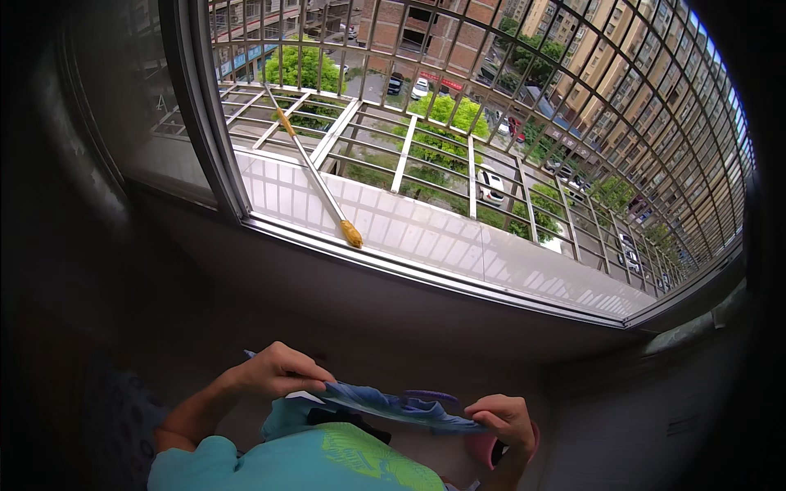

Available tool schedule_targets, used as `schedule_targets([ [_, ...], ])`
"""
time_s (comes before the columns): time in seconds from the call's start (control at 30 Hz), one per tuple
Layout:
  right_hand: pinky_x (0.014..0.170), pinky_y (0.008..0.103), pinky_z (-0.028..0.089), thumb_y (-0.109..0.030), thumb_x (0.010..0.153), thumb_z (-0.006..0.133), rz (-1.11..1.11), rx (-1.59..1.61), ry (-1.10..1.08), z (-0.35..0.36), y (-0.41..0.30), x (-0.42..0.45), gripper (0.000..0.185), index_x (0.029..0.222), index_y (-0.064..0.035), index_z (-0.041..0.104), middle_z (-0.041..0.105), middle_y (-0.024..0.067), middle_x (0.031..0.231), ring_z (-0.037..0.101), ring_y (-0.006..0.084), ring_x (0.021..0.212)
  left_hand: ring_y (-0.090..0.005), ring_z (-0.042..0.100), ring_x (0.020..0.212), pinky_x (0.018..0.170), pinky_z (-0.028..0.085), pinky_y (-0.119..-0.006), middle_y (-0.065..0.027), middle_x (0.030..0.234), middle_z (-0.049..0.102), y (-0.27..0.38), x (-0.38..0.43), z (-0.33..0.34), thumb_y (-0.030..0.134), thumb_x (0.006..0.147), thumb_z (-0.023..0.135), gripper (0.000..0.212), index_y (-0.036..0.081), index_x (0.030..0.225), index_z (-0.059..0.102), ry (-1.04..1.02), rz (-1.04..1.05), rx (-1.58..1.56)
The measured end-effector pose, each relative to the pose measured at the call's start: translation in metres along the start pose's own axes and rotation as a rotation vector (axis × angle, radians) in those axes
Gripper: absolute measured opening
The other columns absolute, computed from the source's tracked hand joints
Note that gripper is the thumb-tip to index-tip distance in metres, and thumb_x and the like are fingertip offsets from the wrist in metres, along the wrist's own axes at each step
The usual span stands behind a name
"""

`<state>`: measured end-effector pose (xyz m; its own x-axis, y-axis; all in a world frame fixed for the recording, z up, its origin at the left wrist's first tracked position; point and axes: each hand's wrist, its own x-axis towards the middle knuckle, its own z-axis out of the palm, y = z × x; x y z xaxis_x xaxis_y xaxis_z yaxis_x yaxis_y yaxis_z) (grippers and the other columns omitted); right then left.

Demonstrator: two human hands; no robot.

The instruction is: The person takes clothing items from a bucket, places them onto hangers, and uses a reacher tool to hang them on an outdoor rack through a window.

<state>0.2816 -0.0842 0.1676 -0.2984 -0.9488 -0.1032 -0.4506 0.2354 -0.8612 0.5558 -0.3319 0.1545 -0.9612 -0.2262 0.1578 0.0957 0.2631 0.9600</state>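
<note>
My left hand (285,371) pinches one end of a blue cloth garment (393,402), fingers closed on its edge. At the other end my right hand (503,417) grips the same cloth between thumb and fingers. The cloth is stretched between both hands in front of my turquoise shirt. Against its upper edge shows a purple curved thing (431,396), perhaps part of a hanger; how it joins the cloth is unclear. A bluish tip (249,353) sticks out behind my left hand.
A pink container (479,448) stands below my right hand. Ahead is the window's metal sill track (430,279), with a metal pole (319,181) with yellow wrappings leaning across the outer ledge (442,233) against a barred window cage (402,156).
</note>
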Motion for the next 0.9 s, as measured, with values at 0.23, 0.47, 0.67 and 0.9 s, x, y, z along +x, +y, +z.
schedule_targets([
  [0.23, 0.066, 0.0207, 0.043, -0.014, 0.083, 0.045, 0.068, 0.412, 0.099, 0.022, 0.005, 0.128, 0.022, 0.089, 0.0032, 0.057, 0.059, 0.0072, 0.078, 0.055, 0.011, 0.071, -0.0096, 0.055, 0.057, 0.051, 0.041, -0.019, -0.0085, 0.067, 0.06, 0.017, -0.046, -0.078, 0.004, 0.065, 0.064, 0.017, -0.001, 0.081, 0.06, 0.36, -0.212, 0.055],
  [0.47, 0.071, 0.0332, 0.043, -0.024, 0.073, 0.052, -0.171, -0.167, 0.128, 0.138, 0.008, 0.389, 0.027, 0.087, -0.0017, 0.057, 0.058, 0.0158, 0.082, 0.055, 0.0284, 0.079, -0.0099, 0.05, 0.063, 0.055, 0.041, -0.022, -0.0038, 0.07, 0.054, 0.015, -0.16, -0.146, 0.002, 0.071, 0.056, 0.012, 0.001, 0.082, 0.053, 0.767, -0.257, 0.265],
  [0.67, 0.074, 0.0387, 0.042, -0.031, 0.073, 0.055, 0.13, -0.566, 0.133, 0.19, 0.036, 0.478, 0.031, 0.091, -0.0053, 0.051, 0.054, 0.0139, 0.09, 0.05, 0.0301, 0.089, -0.0106, 0.049, 0.068, 0.064, 0.039, -0.022, -0.0042, 0.075, 0.053, -0.005, -0.161, -0.209, 0.0, 0.068, 0.055, 0.017, 0.0, 0.085, 0.054, 0.744, -0.357, 0.248],
  [0.9, 0.071, 0.0382, 0.044, -0.016, 0.076, 0.047, 0.225, -0.471, 0.209, 0.235, 0.048, 0.515, 0.019, 0.089, -0.0033, 0.05, 0.054, 0.0159, 0.089, 0.052, 0.03, 0.086, -0.011, 0.049, 0.07, 0.065, 0.039, -0.022, -0.0047, 0.076, 0.053, -0.009, -0.167, -0.249, 0.0, 0.067, 0.055, 0.018, -0.001, 0.085, 0.053, 0.7, -0.347, 0.216],
])
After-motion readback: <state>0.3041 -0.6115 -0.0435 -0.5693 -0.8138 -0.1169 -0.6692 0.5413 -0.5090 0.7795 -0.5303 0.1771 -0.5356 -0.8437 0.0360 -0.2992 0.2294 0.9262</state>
